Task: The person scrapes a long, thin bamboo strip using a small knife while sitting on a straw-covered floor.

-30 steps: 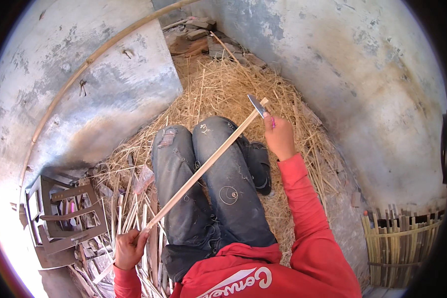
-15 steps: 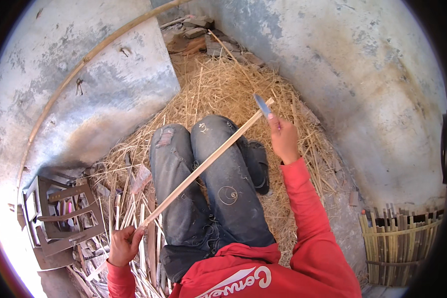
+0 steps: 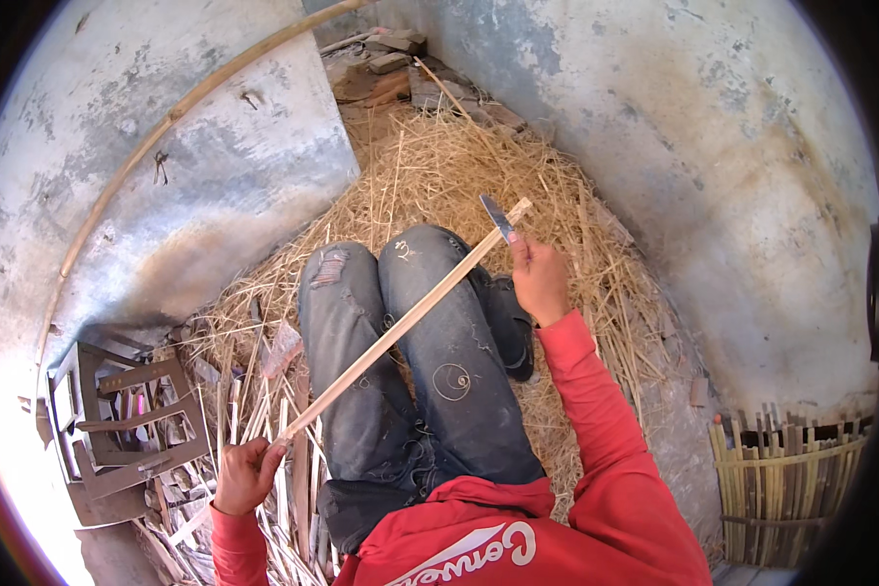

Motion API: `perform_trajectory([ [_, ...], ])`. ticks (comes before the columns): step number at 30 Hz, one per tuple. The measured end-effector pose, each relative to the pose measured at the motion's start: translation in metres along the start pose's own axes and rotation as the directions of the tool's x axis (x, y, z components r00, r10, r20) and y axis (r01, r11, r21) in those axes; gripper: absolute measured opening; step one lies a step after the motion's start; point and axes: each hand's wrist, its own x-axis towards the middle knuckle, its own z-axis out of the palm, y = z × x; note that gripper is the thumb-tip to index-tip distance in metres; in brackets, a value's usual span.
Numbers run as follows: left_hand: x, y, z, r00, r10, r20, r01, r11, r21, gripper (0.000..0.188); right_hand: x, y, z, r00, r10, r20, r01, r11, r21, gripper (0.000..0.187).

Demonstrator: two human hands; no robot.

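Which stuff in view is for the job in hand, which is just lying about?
In use:
Long pale wooden strip, pinched by the left hand
Small grey metal-bladed knife, held in the right hand

Lying about:
Loose golden straw-like scraps
Dark brown open frame
Yellow-green slatted basket
Long curved tan pole

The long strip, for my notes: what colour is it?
The long strip is pale tan, clearest in the head view.

There is one left hand (image 3: 244, 479), one right hand (image 3: 541, 279), one knife (image 3: 495, 214), one pale strip (image 3: 405, 323), one curved pole (image 3: 176, 111), one slatted basket (image 3: 781, 488).
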Motion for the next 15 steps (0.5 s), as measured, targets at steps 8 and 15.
perform_trajectory([
  [8, -0.001, 0.011, -0.005, 0.999, -0.043, 0.001, 0.043, 0.998, -0.035, 0.047, -0.007, 0.002, -0.007, 0.995, 0.017, 0.1, -0.028, 0.993, 0.111, 0.05],
  [15, -0.002, 0.019, -0.006, 0.999, -0.047, -0.004, 0.047, 0.999, 0.021, 0.047, -0.018, -0.003, -0.014, 0.991, 0.0, 0.135, -0.015, 0.993, 0.113, 0.053],
])
